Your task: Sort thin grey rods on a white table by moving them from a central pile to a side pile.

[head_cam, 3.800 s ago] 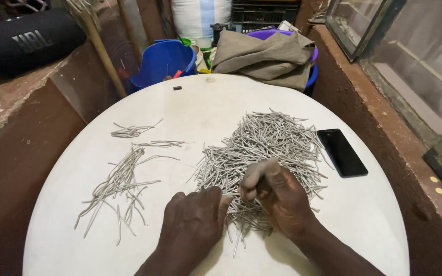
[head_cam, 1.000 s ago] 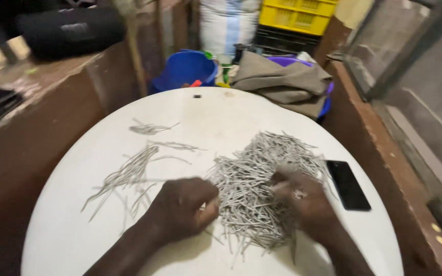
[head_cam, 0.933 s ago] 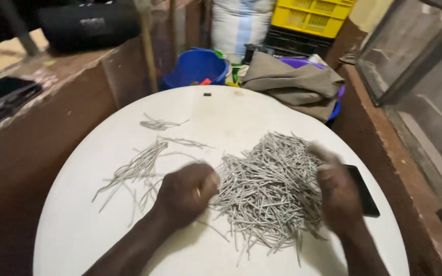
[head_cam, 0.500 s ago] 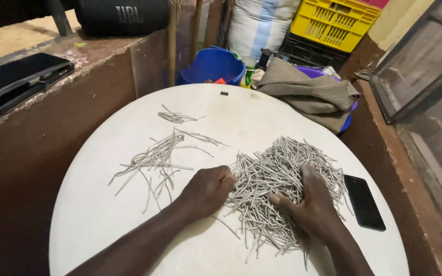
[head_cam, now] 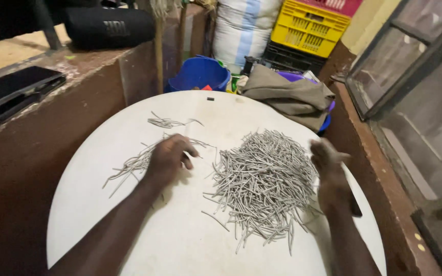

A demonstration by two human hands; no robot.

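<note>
Grey metal nails, thin and long, heaped in a big loose pile [head_cam: 264, 181] on the right half of a round white table [head_cam: 129, 245]; only the head view to go through. Left hand [head_cam: 169, 157] now lies palm-down off the pile, knuckles curled over the smaller, thinner spread of nails [head_cam: 139, 161] on the left side of the table, touching them; whether it pinches any, cannot tell, fingers hide it. Right hand [head_cam: 328, 161] is lifted at the pile's right edge, fingers loosely open, nothing visibly in it, slightly blurred. Change: half a second ago both hands were down in the big pile, left at its left edge, right on top; now left has crossed to the small spread and right has come up off the heap. My read: nails are being carried from the heap to the sorted batch, one transfer just landing. Another few nails [head_cam: 170, 122] lie apart, further up the table. Dark phone [head_cam: 355, 207] mostly hidden behind the right wrist. Behind the table: blue bucket [head_cam: 199, 74], folded khaki cloth [head_cam: 290, 94], yellow crate [head_cam: 315, 28], white-and-blue sack [head_cam: 241, 28]. On the left ledge, black cylinder speaker [head_cam: 109, 26].
</note>
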